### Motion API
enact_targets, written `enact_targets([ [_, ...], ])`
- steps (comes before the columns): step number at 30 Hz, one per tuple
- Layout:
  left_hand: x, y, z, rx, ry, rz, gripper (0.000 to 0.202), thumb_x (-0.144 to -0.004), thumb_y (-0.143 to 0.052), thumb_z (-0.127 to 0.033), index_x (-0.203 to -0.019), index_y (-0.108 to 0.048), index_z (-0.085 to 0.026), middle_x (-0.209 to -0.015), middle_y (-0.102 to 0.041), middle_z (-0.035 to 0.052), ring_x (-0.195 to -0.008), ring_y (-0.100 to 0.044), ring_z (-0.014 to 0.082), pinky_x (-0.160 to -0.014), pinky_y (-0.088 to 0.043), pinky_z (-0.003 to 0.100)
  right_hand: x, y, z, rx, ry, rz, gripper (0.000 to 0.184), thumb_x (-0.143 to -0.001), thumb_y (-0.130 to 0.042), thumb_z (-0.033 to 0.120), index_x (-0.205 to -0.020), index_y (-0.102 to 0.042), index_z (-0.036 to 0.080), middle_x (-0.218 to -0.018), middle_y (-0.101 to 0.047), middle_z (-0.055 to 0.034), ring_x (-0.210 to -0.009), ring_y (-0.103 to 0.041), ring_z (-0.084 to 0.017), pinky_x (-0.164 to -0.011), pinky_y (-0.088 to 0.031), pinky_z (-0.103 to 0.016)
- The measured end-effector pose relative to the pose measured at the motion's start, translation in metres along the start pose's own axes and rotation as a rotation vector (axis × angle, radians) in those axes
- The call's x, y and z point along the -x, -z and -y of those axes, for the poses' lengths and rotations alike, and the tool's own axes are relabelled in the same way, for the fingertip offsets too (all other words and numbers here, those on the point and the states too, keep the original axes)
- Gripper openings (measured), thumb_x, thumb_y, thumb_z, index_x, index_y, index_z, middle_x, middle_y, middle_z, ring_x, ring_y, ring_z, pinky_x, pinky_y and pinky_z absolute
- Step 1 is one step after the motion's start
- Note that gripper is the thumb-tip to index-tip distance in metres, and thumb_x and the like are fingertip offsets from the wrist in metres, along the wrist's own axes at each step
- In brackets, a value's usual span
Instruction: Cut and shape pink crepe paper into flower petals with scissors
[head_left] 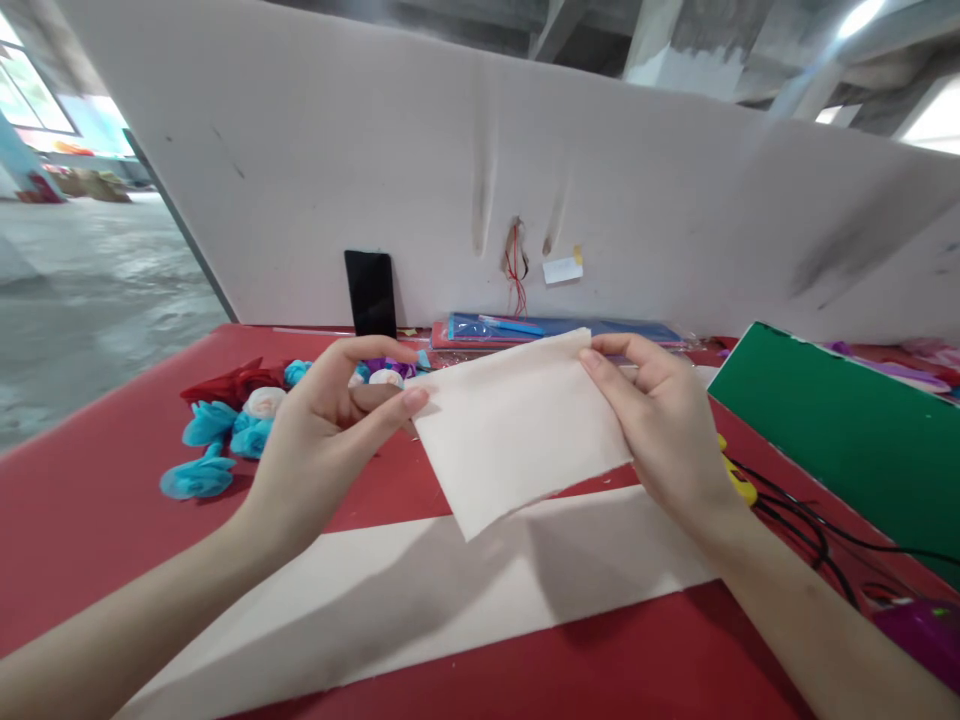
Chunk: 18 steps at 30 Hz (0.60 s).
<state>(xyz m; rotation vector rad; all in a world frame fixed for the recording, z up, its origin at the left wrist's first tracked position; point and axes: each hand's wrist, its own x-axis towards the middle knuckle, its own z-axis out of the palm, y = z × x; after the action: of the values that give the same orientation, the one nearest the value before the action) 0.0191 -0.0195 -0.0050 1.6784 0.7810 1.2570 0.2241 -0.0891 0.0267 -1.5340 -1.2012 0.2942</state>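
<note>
A cream-white piece of paper (525,435), roughly rectangular with a slightly ragged lower edge, is held up above the table. My left hand (322,430) pinches its upper left corner between thumb and fingers. At the upper right corner, my right hand (664,425) grips it with thumb and forefinger. Below lies a long strip of the same cream paper (390,600), stretched across the red table (570,670) and shaded by my hands. Left of my left hand sit blue fabric-like flowers (199,475), a white rose-shaped flower (264,402) and red ones (240,383).
A black phone (370,293) leans on the white partition (315,150) at the back. Blue plastic-wrapped packs (615,332) lie along its foot. To the right are a green board (847,440), black cables (817,540), a yellow-handled tool (739,480) and a purple object (922,640).
</note>
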Motion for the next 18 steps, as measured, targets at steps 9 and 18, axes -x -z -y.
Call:
enact_targets([
  [9, 0.008, -0.008, 0.004, 0.054, 0.101, 0.088, 0.014, -0.081, -0.059, -0.033, -0.076, -0.070, -0.027, -0.084, -0.068, -0.0042, -0.072, -0.058, 0.0068, -0.060, -0.047, 0.009, 0.002, -0.004, -0.005, 0.046, 0.056, -0.105, 0.015, -0.081, -0.054, 0.036, -0.083, -0.058, 0.022, -0.048, -0.049, 0.0041, -0.041, -0.041, -0.010, -0.037, -0.031, -0.021],
  [18, 0.003, -0.010, -0.006, -0.041, 0.156, 0.099, 0.017, -0.077, -0.059, -0.031, -0.075, -0.075, -0.028, -0.037, -0.046, -0.0047, -0.042, -0.050, 0.0092, -0.038, -0.038, 0.015, 0.004, -0.004, -0.003, -0.043, -0.009, -0.023, 0.015, -0.081, -0.056, 0.037, -0.083, -0.059, 0.022, -0.042, -0.044, 0.0058, -0.036, -0.039, -0.010, -0.035, -0.030, -0.021],
])
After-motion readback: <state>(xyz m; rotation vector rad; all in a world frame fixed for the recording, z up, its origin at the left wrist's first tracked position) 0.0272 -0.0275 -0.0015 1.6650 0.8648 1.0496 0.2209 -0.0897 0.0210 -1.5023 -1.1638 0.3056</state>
